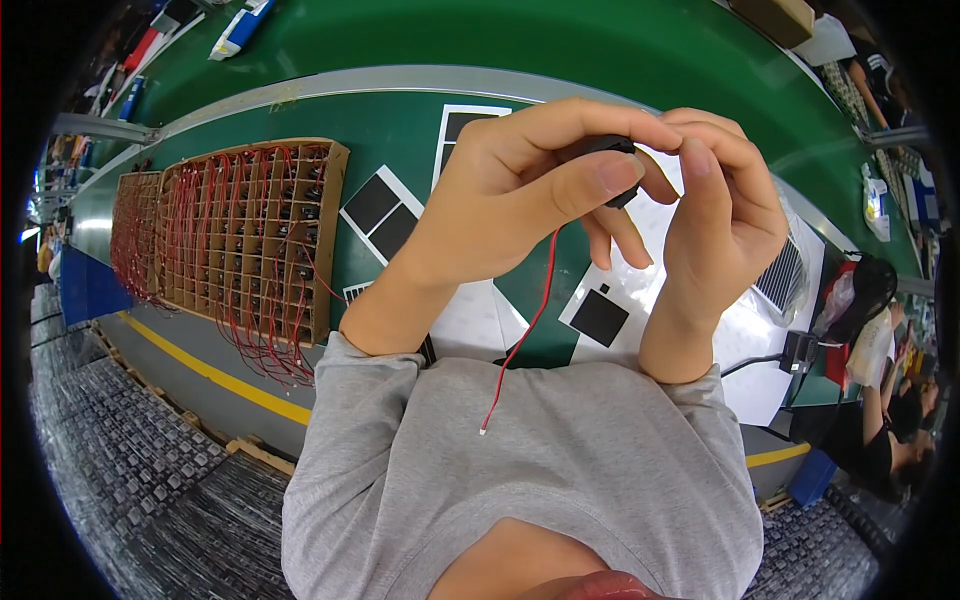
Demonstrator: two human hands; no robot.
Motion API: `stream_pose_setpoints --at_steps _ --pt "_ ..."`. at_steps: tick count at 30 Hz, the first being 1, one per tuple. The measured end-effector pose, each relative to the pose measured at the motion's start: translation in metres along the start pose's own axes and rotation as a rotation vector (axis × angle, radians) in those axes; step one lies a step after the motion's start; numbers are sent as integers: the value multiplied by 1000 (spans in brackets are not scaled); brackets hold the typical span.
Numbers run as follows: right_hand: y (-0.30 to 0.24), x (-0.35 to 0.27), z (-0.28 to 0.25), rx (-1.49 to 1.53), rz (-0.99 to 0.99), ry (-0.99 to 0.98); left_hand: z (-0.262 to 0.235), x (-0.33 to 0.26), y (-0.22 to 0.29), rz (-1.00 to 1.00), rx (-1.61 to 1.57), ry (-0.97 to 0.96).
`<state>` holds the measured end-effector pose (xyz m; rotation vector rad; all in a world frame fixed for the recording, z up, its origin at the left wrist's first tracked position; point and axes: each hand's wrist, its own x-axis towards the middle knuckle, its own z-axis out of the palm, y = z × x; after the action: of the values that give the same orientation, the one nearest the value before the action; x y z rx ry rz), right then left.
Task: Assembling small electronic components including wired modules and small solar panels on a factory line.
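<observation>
My left hand (pixel 480 205) grips a small black component (pixel 612 145) between thumb and fingers, above the green table. From it a thin red wire (pixel 547 280) hangs down in front of my grey shirt and ends in a tiny white plug (pixel 483 431). My right hand (pixel 715 225) is beside it, thumb and index finger pinched together at the left fingertips. Whatever lies in that pinch is hidden or too small to name. Much of the component is covered by the left fingers.
On the left stand cardboard divider boxes (pixel 325 240) full of black parts with trailing red wires. White sheets with black squares (pixel 383 212) lie on the green table (pixel 390 115). A clear bag (pixel 795 270) and a black cable (pixel 750 362) are at right. Another person (pixel 880 440) sits far right.
</observation>
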<state>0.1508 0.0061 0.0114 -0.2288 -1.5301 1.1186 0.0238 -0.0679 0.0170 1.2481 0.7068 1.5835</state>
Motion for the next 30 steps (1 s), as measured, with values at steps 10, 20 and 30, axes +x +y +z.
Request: stream_pose_setpoints --at_steps 10,20,30 --pt "6 0 4 -199 -62 47 3 -2 1 -11 95 23" --pt "10 3 2 -153 -21 15 -1 1 0 -38 -25 27" --pt "7 3 -2 39 100 -30 -1 3 8 -122 -106 18"
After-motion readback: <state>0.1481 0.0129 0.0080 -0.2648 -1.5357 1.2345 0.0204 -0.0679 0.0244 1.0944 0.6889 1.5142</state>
